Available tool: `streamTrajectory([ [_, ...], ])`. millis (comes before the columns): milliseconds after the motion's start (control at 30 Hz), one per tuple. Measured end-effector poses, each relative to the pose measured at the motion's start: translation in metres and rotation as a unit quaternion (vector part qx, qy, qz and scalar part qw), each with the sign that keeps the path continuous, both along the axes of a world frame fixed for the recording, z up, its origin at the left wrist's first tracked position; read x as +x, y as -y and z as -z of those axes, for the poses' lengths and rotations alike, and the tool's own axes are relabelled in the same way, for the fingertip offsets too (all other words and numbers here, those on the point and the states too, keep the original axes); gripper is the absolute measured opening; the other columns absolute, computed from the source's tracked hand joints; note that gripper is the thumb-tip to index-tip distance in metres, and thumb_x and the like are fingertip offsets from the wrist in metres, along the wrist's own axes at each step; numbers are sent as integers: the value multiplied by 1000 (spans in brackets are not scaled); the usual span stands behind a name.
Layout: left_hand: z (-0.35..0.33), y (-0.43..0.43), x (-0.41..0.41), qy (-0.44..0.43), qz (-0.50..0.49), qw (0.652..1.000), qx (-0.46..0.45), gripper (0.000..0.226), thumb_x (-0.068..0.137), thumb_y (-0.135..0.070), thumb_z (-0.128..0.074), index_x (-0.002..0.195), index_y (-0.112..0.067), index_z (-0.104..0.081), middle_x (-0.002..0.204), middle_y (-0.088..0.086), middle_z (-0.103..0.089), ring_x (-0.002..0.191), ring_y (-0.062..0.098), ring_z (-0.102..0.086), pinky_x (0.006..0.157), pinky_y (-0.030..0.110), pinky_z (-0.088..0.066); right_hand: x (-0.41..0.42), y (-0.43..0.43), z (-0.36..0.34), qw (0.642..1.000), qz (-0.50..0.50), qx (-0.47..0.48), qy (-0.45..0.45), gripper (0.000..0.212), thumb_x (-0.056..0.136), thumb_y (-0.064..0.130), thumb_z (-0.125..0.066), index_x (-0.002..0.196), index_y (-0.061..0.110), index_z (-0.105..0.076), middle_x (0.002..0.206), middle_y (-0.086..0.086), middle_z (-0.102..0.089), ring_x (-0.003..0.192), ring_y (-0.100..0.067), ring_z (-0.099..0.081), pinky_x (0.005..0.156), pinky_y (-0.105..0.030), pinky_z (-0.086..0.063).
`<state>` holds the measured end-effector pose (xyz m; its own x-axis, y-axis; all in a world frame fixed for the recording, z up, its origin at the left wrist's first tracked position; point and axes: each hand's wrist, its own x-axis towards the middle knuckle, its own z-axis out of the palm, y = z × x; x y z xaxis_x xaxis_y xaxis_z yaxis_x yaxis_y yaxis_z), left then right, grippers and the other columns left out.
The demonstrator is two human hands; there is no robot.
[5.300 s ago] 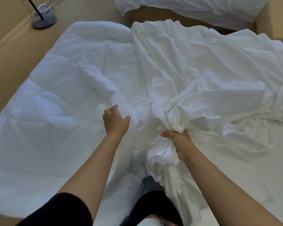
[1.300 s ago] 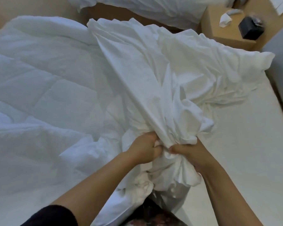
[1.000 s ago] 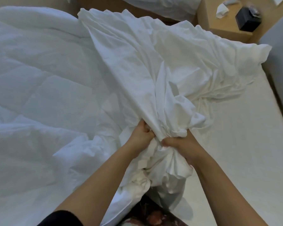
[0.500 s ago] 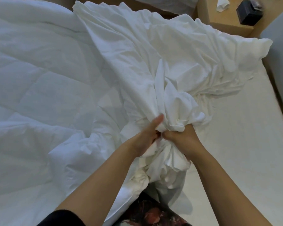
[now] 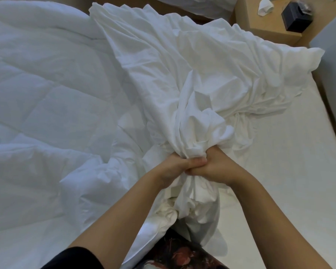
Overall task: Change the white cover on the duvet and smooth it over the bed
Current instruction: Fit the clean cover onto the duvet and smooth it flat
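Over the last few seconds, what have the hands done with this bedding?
The left hand left the duvet, moved right and now grips the bunched white cover beside the right hand, the two touching. The right hand kept its grip on the bunch; the duvet still lies spread on the left.

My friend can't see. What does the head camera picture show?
Two bare hands, the left hand and right hand pressed together, grip a bunched-up wrinkled white fabric cover over a white bed. A puffy quilted white duvet lies to the left; a black box sits on a wooden nightstand at the far right.
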<state>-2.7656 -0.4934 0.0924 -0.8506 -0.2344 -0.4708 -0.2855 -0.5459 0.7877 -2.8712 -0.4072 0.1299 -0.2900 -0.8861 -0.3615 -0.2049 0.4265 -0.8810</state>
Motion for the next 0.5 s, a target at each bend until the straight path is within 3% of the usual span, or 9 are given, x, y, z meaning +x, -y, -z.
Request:
streamTrajectory([
  [67, 2, -3, -1, -8, -45, 999, 7, 67, 62, -32, -77, 123, -20, -55, 121, 2, -64, 111, 13, -61, 91, 27, -51, -1, 1, -4, 998, -41, 38, 10, 54, 67, 5, -74, 112, 27, -54, 111, -2, -58, 101, -8, -60, 83, -22, -54],
  [133, 5, -4, -2, -20, -86, 996, 33, 52, 66, -23, -75, 115, -21, -61, 114, 4, -68, 105, 17, -65, 86, 31, -54, -3, 0, -8, 996, -60, 57, 36, 58, 64, 9, -71, 110, 36, -48, 117, -1, -54, 103, -6, -57, 82, -19, -53],
  [267, 5, -5, -10, 21, -123, 991, 43, 30, 81, -14, -66, 110, -16, -62, 107, 12, -68, 97, 25, -67, 81, 35, -56, -14, -3, -19, 992, -26, 63, 102, 63, 54, 15, -50, 115, 32, -48, 117, 0, -58, 104, -17, -58, 85, -27, -52],
  [333, 1, -4, -17, 35, -112, 992, 46, 35, 84, -14, -62, 119, -9, -58, 112, 16, -66, 100, 27, -64, 84, 35, -54, -23, -4, -22, 994, -1, 61, 96, 68, 52, 15, -45, 119, 28, -49, 119, 4, -57, 105, -15, -56, 85, -28, -50],
  [400, -1, -1, -22, 33, -80, 995, 50, 50, 74, -20, -64, 123, -9, -56, 110, 13, -66, 100, 27, -63, 84, 34, -53, -30, -8, -23, 994, 16, 56, 94, 65, 52, 14, -43, 115, 23, -52, 115, 4, -57, 102, -16, -54, 81, -26, -48],
  [500, -3, 4, -23, 38, -30, 996, 75, 53, 64, -25, -62, 116, -15, -58, 104, 8, -67, 98, 26, -63, 85, 34, -51, -33, -14, -21, 992, 35, 45, 108, 65, 51, 13, -41, 115, 22, -51, 109, 10, -57, 98, -7, -55, 75, -17, -45],
])
